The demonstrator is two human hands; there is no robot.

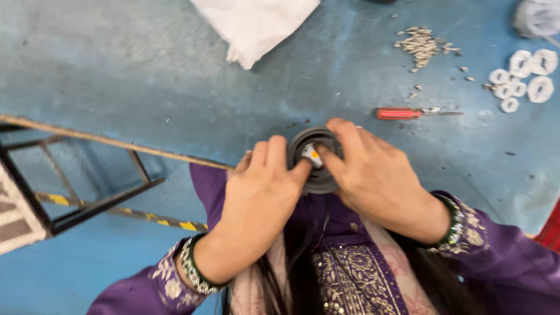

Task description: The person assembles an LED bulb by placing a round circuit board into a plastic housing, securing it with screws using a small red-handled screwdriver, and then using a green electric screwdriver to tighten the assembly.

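Dark grey plastic makes up the round ring-shaped part (315, 160) that both hands hold just above the person's lap, over the blue floor (146, 70). The left hand (259, 195) cups the ring from its left side, fingers curled along the rim and the thumb reaching in toward the middle. That grip seems meant to keep the ring from turning. The right hand (373, 175) covers the right side, its fingertips pinching or pressing a small white and orange piece (312, 154) seated at the ring's centre; whether the piece is gripped or only pushed cannot be told. Both hands are closed on the work, not spread.

Supplies lie on the floor ahead, within arm's reach and well apart from the hands. A red-handled screwdriver (408, 113) rests nearest, just beyond the right hand. Farther off is a small heap of pale screws (421, 45), and to its right a cluster of white rings (525, 76). A white cloth or bag (254, 26) lies at the top. A black metal frame (76, 175) stands to the left.
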